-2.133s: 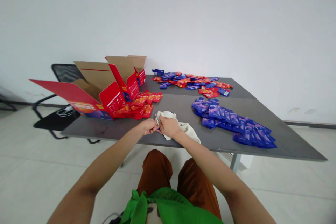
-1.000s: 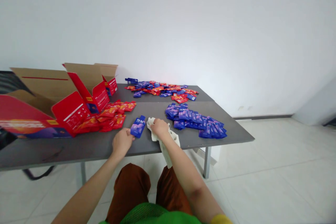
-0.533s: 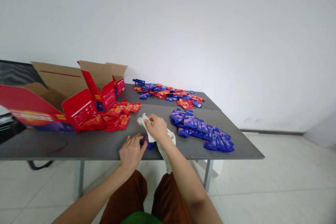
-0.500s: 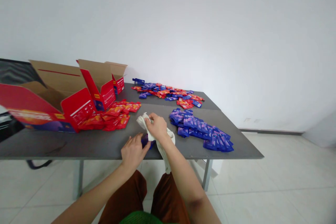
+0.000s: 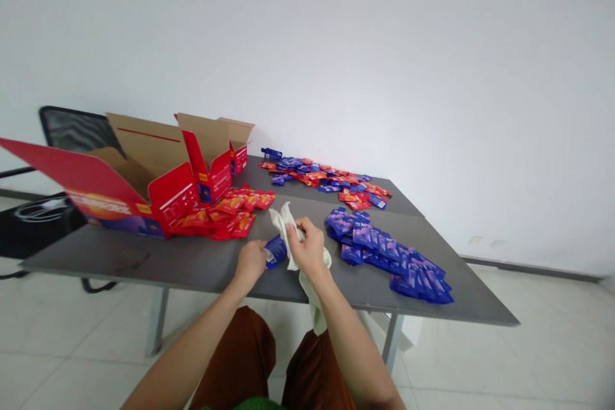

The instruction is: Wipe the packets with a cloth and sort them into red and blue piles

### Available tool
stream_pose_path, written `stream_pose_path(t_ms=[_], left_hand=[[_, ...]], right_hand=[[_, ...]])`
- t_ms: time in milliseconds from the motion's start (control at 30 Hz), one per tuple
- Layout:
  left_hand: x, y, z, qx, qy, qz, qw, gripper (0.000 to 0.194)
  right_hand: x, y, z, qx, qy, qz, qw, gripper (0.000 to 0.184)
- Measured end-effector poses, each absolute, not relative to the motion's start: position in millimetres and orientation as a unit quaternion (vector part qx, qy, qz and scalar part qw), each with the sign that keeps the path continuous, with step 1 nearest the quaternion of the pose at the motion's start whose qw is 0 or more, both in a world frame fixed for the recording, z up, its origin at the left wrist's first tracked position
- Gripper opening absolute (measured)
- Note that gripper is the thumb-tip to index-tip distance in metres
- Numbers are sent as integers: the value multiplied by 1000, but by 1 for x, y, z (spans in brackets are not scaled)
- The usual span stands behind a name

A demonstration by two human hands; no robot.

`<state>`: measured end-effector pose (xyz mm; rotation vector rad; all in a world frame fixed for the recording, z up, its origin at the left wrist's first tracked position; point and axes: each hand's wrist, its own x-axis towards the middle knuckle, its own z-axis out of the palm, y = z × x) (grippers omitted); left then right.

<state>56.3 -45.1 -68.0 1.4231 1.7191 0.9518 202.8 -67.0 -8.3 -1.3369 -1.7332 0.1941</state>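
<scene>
spreads out as a dark gray table [image 5: 202, 272] on gray metal legs [image 5: 156, 320], split by a seam into a near and a far part. carries three open red boxes [image 5: 221, 173] in a line along the left side, with a heap of red sachets [image 5: 229, 213] just beside the nearer two. bears overlapping blue sachets [image 5: 389, 253] on the near right and, farther back, a mixed red-and-blue heap [image 5: 327, 178] with a small blue object [image 5: 271, 153] just behind its left end.
</scene>
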Motion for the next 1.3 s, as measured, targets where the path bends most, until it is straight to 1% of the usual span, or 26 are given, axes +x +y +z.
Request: stream_pose_path(t_ms=[67,167,267,333,433,533,633,700,800,933,1067,1167,1300], left_hand=[[48,-36,-67,473,639,392,463,18],[43,-29,-69,391,605,425,549,11],[42,-26,-69,363,597,432,570,13],[42,-26,-68,366,598,425,573,16],[41,-28,-70,388,581,420,580,13],[40,-30,-72,415,555,421,585,7],[40,-32,-72,410,556,416,592,11],[40,-32,-71,399,564,412,595,10],[40,-28,-69,381,568,410,603,12],[39,-24,-65,372,561,410,615,11],[37,-26,-62,374,568,434,591,21],[38,-30,-62,387,566,438,581,26],[39,-34,-61,389,550,418,610,16]], right_hand=[[195,-65,-21,-551,-728,61,403,29],[183,-64,-36,-557,-771,23,308,26],[172,-66,-46,-551,-805,3,219,23],[166,-68,-51,-546,-816,-1,191,22],[163,-63,-57,-542,-820,2,184,21],[167,-44,-56,-595,-789,12,155,25],[173,-19,-50,-646,-753,22,125,29],[177,-9,-46,-642,-756,29,120,30],[176,-12,-42,-600,-789,40,126,27],[167,-41,-44,-510,-846,67,137,17],[172,-68,-51,-416,-890,125,138,12],[183,-75,-56,-440,-872,158,146,13],[193,-79,-54,-525,-822,162,147,17]])
